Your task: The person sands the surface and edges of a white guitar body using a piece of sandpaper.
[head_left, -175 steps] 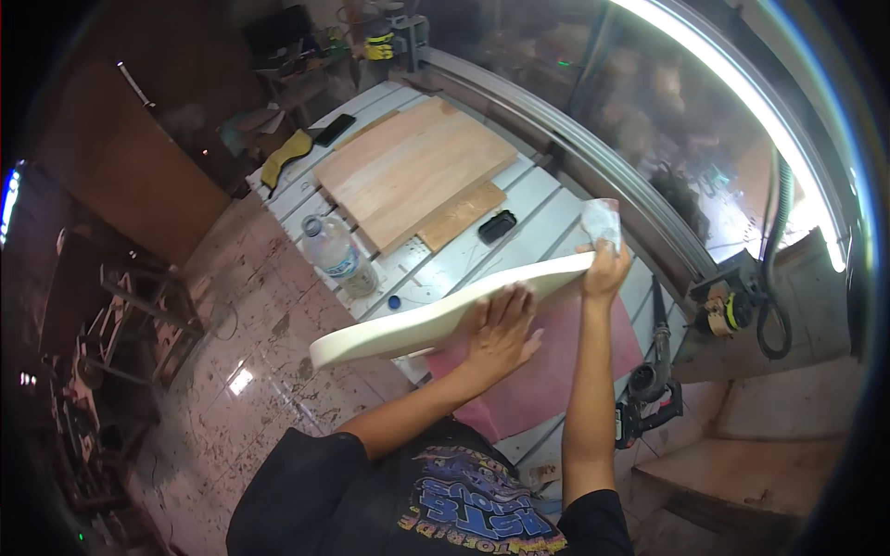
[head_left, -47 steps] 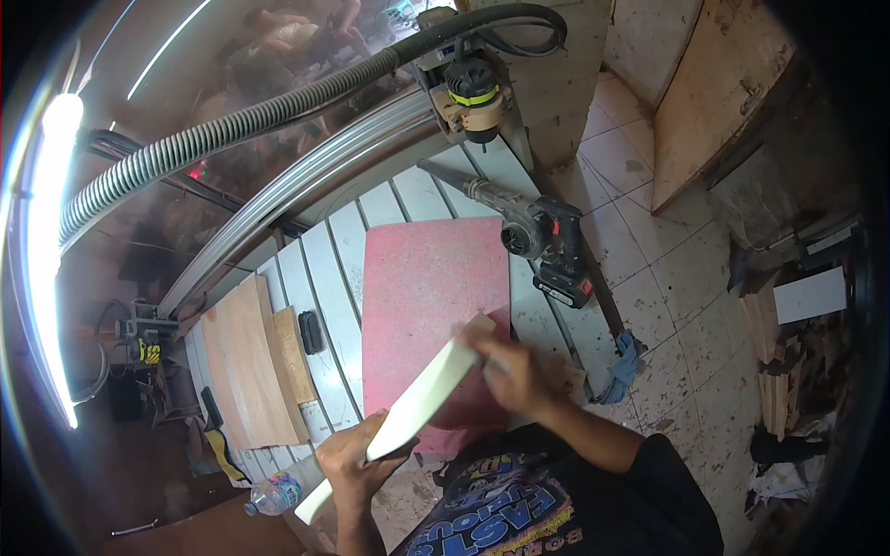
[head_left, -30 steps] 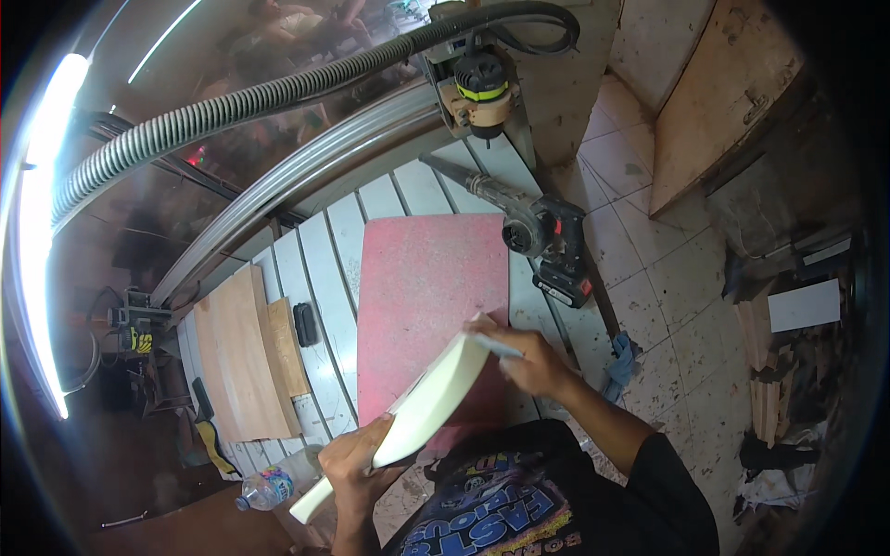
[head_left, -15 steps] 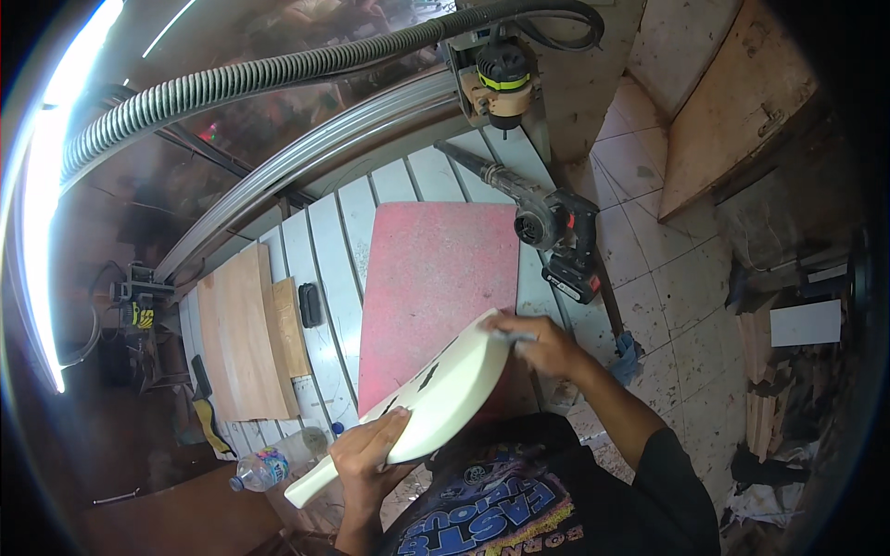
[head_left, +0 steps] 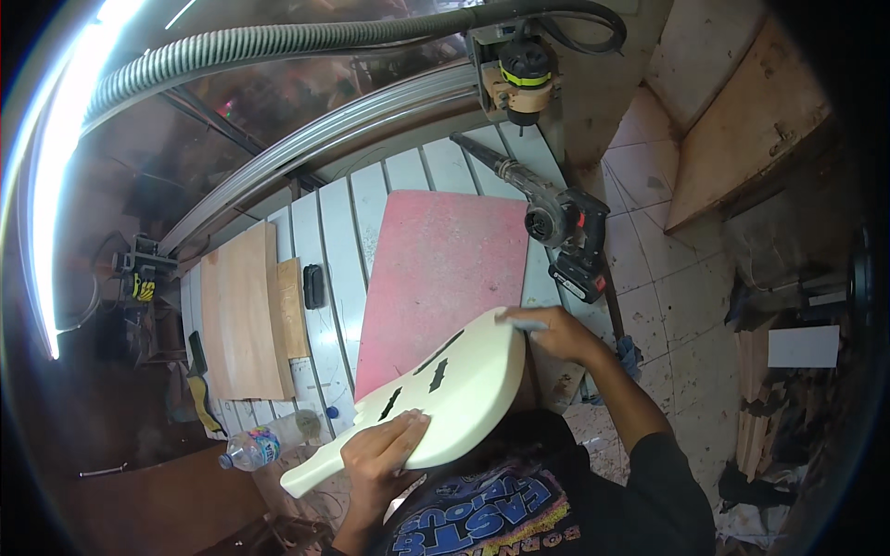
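A cream-white guitar body (head_left: 468, 389) with dark slots cut in its face is held at a slant above the near edge of the table. Its narrow neck part (head_left: 313, 471) points to the lower left. My left hand (head_left: 385, 451) grips it near the neck, thumb and fingers closed round the edge. At the rounded far end, my right hand (head_left: 556, 332) is closed and presses a small grey piece, like folded sandpaper, against the rim. That piece is blurred and mostly covered by my fingers.
A pink mat (head_left: 445, 269) lies on the slatted table (head_left: 338, 227). Right of it rests a cordless blower (head_left: 561, 218), under a spindle (head_left: 525, 79) on a rail. At left are wooden boards (head_left: 243, 320), a black case (head_left: 315, 285) and a plastic bottle (head_left: 255, 448).
The guitar body has turned so that more of its slotted face shows. My right hand has shifted slightly along its rim. The whole view has moved a little.
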A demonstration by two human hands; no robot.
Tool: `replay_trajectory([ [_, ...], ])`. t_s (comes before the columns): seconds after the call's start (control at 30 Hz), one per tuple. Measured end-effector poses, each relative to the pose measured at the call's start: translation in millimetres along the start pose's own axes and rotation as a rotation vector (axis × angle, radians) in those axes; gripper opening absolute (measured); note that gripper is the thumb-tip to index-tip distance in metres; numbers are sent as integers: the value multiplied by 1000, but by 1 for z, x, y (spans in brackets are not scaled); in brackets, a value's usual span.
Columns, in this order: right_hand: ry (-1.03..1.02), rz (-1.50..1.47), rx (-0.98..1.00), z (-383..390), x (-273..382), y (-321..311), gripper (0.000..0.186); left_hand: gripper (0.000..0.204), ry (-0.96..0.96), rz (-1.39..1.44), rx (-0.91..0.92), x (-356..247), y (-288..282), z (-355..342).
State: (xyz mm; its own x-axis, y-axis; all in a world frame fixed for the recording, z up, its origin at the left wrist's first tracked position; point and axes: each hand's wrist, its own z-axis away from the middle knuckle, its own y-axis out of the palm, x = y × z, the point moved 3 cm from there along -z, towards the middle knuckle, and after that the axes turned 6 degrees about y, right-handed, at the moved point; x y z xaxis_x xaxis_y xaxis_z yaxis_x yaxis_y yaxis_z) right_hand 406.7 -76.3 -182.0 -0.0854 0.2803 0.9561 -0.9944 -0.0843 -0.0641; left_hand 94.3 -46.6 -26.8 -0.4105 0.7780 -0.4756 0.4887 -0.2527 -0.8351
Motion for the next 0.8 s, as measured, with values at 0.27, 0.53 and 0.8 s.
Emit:
replay_trajectory([
  [0.27, 242, 14, 25, -3, 1, -15, 77, 46, -7, -20, -24, -2, 2, 2],
  [0.53, -246, 17, -179, 34, 34, 31, 68, 48, -42, 2, -48, 7, -3, -9],
  [0.8, -450, 124, -222, 46, 71, 51, 67, 42, -12, -26, -71, 17, -4, -15],
])
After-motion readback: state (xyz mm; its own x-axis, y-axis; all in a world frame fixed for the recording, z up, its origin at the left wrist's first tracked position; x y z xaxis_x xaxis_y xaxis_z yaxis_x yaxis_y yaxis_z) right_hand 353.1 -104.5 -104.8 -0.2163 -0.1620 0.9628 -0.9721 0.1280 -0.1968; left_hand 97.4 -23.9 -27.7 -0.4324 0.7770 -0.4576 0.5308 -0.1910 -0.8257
